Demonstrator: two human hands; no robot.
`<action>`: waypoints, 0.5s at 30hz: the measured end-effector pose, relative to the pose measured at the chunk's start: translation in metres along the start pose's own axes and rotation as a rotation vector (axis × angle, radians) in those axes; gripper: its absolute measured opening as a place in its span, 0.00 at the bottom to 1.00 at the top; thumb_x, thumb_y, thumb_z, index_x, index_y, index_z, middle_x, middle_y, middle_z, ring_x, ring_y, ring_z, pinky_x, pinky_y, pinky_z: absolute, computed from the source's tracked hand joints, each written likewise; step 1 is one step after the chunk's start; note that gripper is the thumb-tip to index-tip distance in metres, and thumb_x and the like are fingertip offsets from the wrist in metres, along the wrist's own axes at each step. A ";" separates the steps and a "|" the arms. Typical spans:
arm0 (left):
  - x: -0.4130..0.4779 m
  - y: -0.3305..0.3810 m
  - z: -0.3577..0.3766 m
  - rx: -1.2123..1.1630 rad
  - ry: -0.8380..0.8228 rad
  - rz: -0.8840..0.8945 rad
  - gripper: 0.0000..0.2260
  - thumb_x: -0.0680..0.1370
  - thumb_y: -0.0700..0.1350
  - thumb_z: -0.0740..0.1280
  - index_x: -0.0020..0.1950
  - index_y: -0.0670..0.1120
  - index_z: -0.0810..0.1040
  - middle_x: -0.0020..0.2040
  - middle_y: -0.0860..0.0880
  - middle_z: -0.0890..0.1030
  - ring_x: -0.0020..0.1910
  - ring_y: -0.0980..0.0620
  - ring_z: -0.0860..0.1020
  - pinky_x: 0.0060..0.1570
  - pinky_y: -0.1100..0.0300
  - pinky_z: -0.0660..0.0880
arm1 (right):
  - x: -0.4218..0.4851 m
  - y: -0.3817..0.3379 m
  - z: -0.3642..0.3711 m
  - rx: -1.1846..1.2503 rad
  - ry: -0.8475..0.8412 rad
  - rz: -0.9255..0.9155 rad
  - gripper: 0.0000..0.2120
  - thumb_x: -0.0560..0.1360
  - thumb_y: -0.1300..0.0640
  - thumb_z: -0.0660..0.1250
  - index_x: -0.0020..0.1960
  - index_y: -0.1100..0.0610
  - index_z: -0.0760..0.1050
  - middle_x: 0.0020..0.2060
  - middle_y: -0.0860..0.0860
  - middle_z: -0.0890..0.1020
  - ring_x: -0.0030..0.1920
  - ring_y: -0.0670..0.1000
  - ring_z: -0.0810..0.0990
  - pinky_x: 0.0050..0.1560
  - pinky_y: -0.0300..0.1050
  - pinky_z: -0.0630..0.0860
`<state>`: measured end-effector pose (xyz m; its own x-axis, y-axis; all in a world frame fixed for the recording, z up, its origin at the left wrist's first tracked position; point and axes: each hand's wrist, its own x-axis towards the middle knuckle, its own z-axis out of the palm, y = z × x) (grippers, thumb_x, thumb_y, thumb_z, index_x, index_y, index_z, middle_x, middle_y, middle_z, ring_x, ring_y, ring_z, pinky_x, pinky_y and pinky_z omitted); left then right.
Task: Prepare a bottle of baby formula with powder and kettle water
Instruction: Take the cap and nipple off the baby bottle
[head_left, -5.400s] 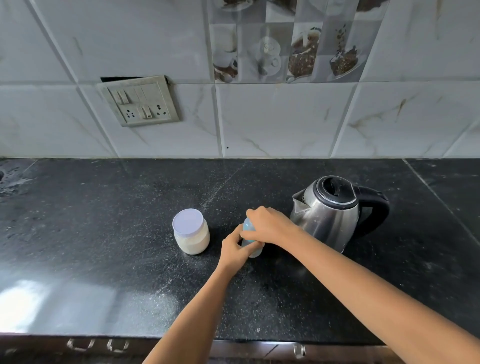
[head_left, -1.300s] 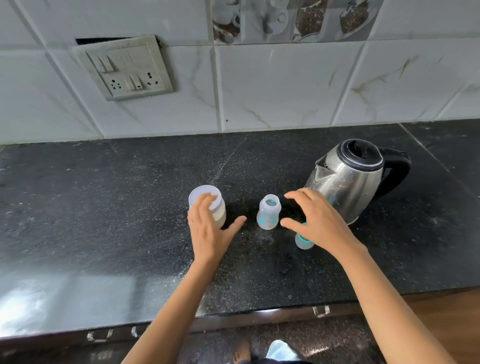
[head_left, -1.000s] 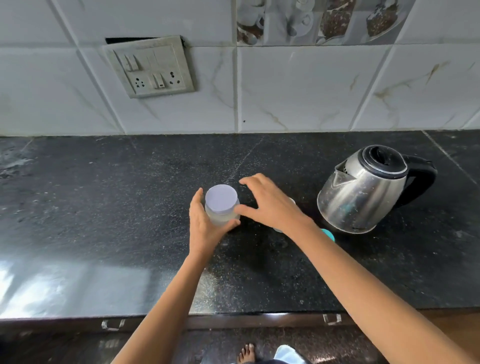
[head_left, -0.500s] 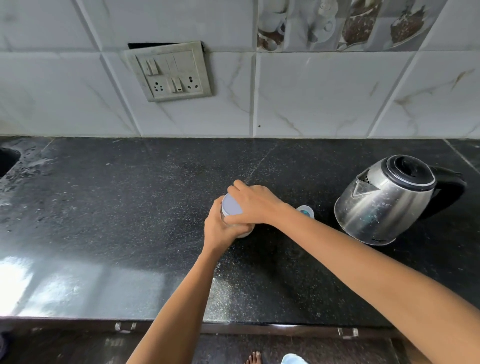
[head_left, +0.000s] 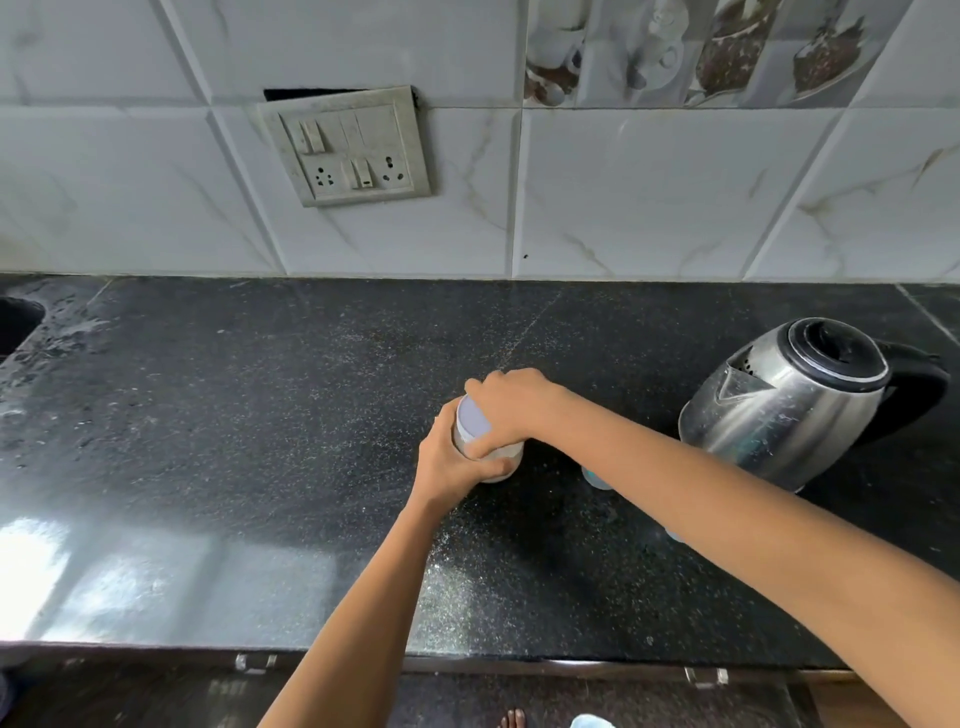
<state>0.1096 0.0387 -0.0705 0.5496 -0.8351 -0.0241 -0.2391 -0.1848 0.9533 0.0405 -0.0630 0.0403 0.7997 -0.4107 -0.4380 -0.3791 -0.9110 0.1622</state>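
So a second or so back both hands were only reaching in, and now the left hand (head_left: 449, 465) grips the body of the small clear jar of white powder (head_left: 503, 460) on the black speckled stone counter (head_left: 260, 426), while the right hand (head_left: 509, 408) is clamped over its pale lilac lid (head_left: 472, 418). Looks like the lid is about to be twisted off, so scooping powder should come next. The small clear baby bottle (head_left: 595, 475) is mostly hidden behind the right forearm, with the shiny steel kettle with a black handle (head_left: 789, 400) beyond it.

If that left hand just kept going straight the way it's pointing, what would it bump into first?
The jar: the left hand grips its side, so it would push it. Beyond looks like bare counter up to the wall, though depth is hard to judge.
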 end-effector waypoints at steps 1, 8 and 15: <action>-0.001 0.002 0.000 0.005 -0.002 -0.008 0.36 0.55 0.50 0.80 0.60 0.59 0.70 0.53 0.59 0.78 0.51 0.63 0.76 0.45 0.69 0.72 | 0.001 -0.001 0.001 -0.031 0.012 -0.057 0.35 0.67 0.42 0.71 0.67 0.55 0.63 0.59 0.55 0.73 0.55 0.58 0.77 0.42 0.49 0.69; -0.003 0.003 -0.001 0.019 -0.021 -0.006 0.36 0.54 0.56 0.79 0.59 0.63 0.69 0.55 0.57 0.77 0.54 0.62 0.76 0.49 0.66 0.73 | -0.005 0.043 -0.009 0.372 0.108 -0.431 0.33 0.63 0.66 0.74 0.60 0.45 0.63 0.56 0.45 0.68 0.50 0.49 0.72 0.44 0.49 0.77; -0.008 0.004 0.000 0.019 -0.010 0.045 0.37 0.56 0.55 0.78 0.62 0.62 0.68 0.58 0.60 0.76 0.58 0.64 0.73 0.56 0.62 0.70 | -0.001 0.095 0.019 0.732 0.245 0.112 0.30 0.63 0.49 0.77 0.56 0.53 0.63 0.53 0.51 0.69 0.49 0.50 0.71 0.38 0.42 0.68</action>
<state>0.1046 0.0448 -0.0662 0.5297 -0.8480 0.0151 -0.2784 -0.1571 0.9475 -0.0052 -0.1483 0.0390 0.7864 -0.5727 -0.2316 -0.6061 -0.6427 -0.4686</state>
